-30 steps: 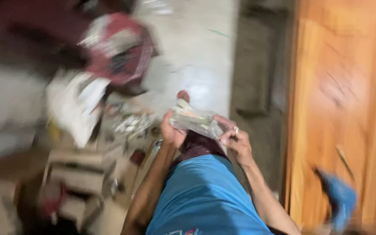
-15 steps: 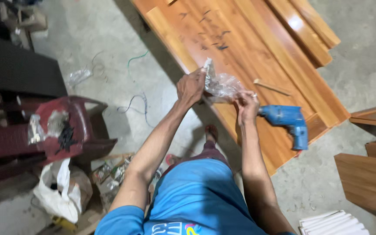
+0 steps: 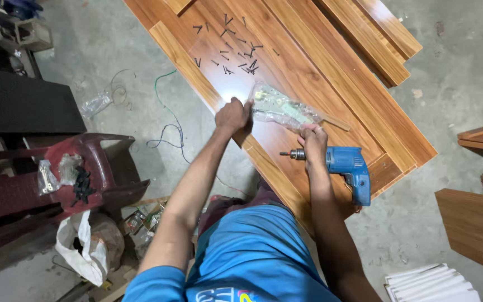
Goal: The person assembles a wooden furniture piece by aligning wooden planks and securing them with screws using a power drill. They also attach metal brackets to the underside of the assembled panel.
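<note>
Carpentry workshop: wooden panels [image 3: 331,72] on concrete floor [image 3: 465,61], loose screws [image 3: 233,53], blue drill [image 3: 350,168], offcuts, clutter.

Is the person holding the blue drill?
No, the blue drill lies on the wooden panel while both the left hand and right hand hold a clear plastic bag.

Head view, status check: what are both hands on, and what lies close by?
Left hand and right hand each grip an end of the clear plastic bag over the wooden panel. Blue drill beside right hand. Loose dark screws beyond.
</note>
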